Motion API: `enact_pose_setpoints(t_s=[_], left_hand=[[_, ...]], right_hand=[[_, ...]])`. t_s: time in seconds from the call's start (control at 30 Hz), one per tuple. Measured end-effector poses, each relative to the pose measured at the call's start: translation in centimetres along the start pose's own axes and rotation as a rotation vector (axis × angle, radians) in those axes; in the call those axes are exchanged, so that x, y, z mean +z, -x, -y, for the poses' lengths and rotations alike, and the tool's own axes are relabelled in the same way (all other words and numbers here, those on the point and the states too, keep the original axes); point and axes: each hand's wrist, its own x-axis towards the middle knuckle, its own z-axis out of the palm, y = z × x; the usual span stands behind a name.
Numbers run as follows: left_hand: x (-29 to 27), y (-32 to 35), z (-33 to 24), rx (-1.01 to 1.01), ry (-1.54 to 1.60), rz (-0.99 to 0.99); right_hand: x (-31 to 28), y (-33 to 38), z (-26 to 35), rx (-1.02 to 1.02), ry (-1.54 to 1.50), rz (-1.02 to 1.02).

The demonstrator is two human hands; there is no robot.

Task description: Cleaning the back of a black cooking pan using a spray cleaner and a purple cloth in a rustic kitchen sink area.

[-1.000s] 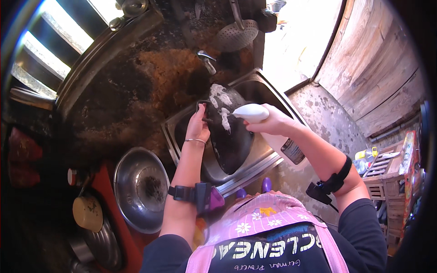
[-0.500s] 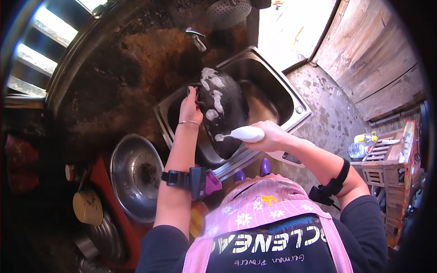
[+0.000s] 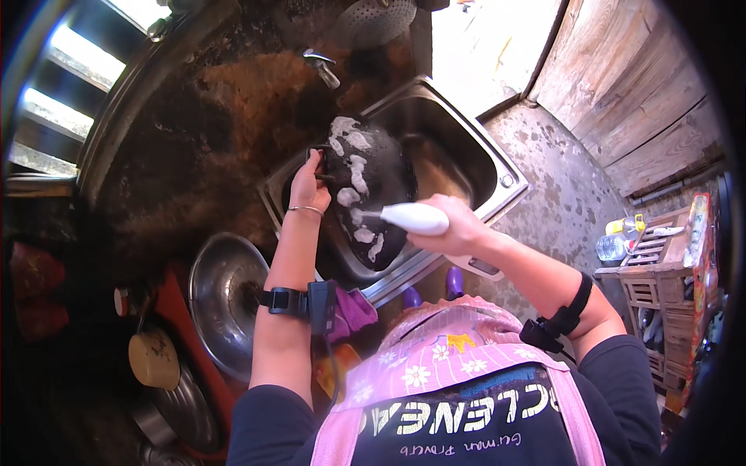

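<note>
A black wok (image 3: 388,167) is tilted over the steel sink (image 3: 486,175), with several patches of white foam (image 3: 357,172) on its dark surface. My left hand (image 3: 309,186) is closed at the wok's left edge, around its handle. In my right hand (image 3: 460,227) is a white foam dispenser (image 3: 416,219) with a rounded end and a thin nozzle. Its nozzle points left over the wok, close to the foam. Part of its white body, with a dark patch, shows below my wrist.
A faucet (image 3: 321,68) juts from the stained wall behind the sink. To the left, a steel basin (image 3: 229,303) stands on a red surface, beside a yellowish pot (image 3: 154,359). A purple cloth (image 3: 353,314) hangs near the sink's front. Bottles (image 3: 614,247) sit on a wooden rack (image 3: 649,272) at right.
More foam now lies on the lower part of the wok. My left hand and the wok have shifted slightly left, and the dispenser has moved a little up and left.
</note>
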Motion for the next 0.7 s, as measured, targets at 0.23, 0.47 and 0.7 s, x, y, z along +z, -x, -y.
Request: enact_pose_setpoints(t_s=[0.23,0.47,0.7], left_hand=[[-1.2,-1.2,-1.0,0.017,-0.177,0.058],[-1.0,-1.6,-1.5,0.043,-0.452,-0.031],[-0.1,-1.2,-2.0,0.109,-0.645,-0.077]], right_hand=[[-0.7,-2.1,1.5,-0.229,0.108,-0.093],[-0.2,-2.9,0.5,-0.245,0.08,-0.095],[-3.2,-5.9,1.2,-0.1,-0.122,-0.096]])
